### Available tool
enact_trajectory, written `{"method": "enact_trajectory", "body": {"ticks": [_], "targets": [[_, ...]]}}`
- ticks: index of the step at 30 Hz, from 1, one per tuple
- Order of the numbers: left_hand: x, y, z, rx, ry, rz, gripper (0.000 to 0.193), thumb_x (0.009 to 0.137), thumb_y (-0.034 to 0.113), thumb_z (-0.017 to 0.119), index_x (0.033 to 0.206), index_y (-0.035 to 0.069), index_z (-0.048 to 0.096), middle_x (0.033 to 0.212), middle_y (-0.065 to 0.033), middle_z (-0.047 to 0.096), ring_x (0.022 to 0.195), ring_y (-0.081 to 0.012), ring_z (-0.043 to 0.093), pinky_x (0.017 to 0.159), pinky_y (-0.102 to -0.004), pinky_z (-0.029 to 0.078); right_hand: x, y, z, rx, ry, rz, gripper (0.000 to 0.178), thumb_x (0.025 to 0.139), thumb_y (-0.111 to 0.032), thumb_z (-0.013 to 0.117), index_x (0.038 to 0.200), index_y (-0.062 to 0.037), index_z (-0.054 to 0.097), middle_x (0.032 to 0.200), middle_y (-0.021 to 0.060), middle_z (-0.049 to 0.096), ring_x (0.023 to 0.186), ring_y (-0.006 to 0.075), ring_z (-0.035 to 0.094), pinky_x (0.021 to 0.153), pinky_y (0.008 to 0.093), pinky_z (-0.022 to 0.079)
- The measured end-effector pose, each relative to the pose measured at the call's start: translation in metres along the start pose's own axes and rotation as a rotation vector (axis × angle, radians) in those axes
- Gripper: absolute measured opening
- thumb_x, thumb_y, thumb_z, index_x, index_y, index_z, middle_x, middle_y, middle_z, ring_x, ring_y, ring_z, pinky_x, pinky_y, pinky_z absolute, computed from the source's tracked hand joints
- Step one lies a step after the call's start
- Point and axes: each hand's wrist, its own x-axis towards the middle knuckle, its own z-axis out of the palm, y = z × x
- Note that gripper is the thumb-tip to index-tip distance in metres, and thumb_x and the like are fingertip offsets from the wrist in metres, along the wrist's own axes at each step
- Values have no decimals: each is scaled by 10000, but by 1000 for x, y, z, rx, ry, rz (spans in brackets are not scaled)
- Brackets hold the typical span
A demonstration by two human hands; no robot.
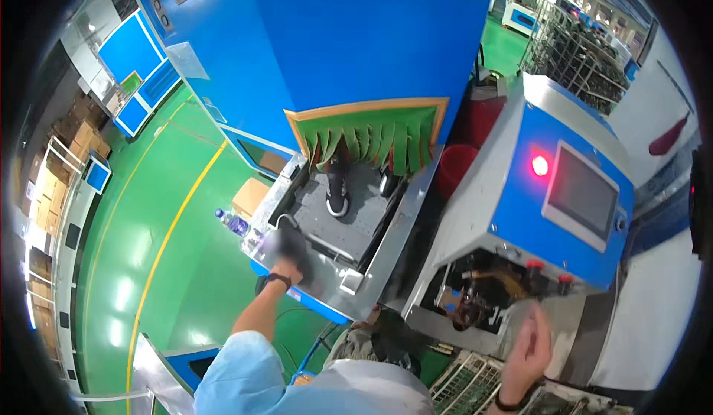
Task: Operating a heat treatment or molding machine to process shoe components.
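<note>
My left hand (pixel 288 270) is closed on a dark shoe (pixel 293 250), smeared by motion, at the near left corner of the metal machine bed. Behind it, a black shoe with a white toe edge (pixel 336 192) stands on the grey conveyor belt (pixel 308 208). A second dark shoe (pixel 387 182) sits to its right, partly under the green strip curtain (pixel 379 141). Nothing shows in my right hand (pixel 529 347); its fingers are stretched out, below the red buttons (pixel 535 266) of the blue and white machine (pixel 512 207).
A purple-capped bottle (pixel 236 224) and a cardboard box (pixel 251 196) stand left of the bed. The large blue machine housing (pixel 364 36) rises ahead. A red light (pixel 539 165) glows beside a screen (pixel 583 196). A wire rack (pixel 468 381) is low at right.
</note>
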Motion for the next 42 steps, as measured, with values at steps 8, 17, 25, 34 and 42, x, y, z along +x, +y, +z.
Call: {"method": "enact_trajectory", "body": {"ticks": [8, 17, 25, 34, 42], "targets": [[114, 137, -114, -381, -115, -386, 440, 896, 422, 619, 1088, 36, 701, 998, -248, 717, 926, -414, 698, 859, -511, 542, 151, -26, 111, -955, 165, -469, 582, 919, -301, 624, 1401, 3, 509, 1500, 267, 443, 1392, 460, 412, 1137, 551, 308], [326, 192, 5, -1109, 152, -702, 764, 606, 165, 934, 1203, -17, 493, 1130, -226, 635, 1074, -362, 628, 930, -427, 487, 160, -29, 117, -958, 178, -633, 562, 899, -226, 605, 1420, -41, 500, 1375, 333, 515, 1200, 546, 539, 1010, 638, 434], [291, 202, -3, -1759, -249, -773, 543, 730, 225, 818, 1179, -29, 649, 1154, -165, 692, 1023, -266, 659, 878, -398, 507, 152, -19, 109, -997, 177, -525, 557, 873, -215, 549, 1399, -39, 503, 1447, 298, 481, 1320, 508, 464, 1104, 610, 338], [18, 252, -208, -2182, -488, -5, 737, 752, 200, 788, 1396, 4, 489, 1213, -65, 654, 961, -133, 656, 882, -306, 527, 50, -17, 111, -354, -18, -674, 945, 782, -251, 779, 1512, 56, 263, 1510, 290, 389, 1457, 477, 259, 1179, 580, 201], [-42, 310, -314, -1143, -781, 374, 814, 733, 248, 917, 1362, -51, 496, 1258, -133, 632, 1138, -126, 579, 938, -302, 503, 20, 45, 58, 993, -563, 464, 919, 675, 29, 803, 1500, -40, 402, 1359, 101, 576, 1214, 232, 568, 1059, 387, 438]]}}
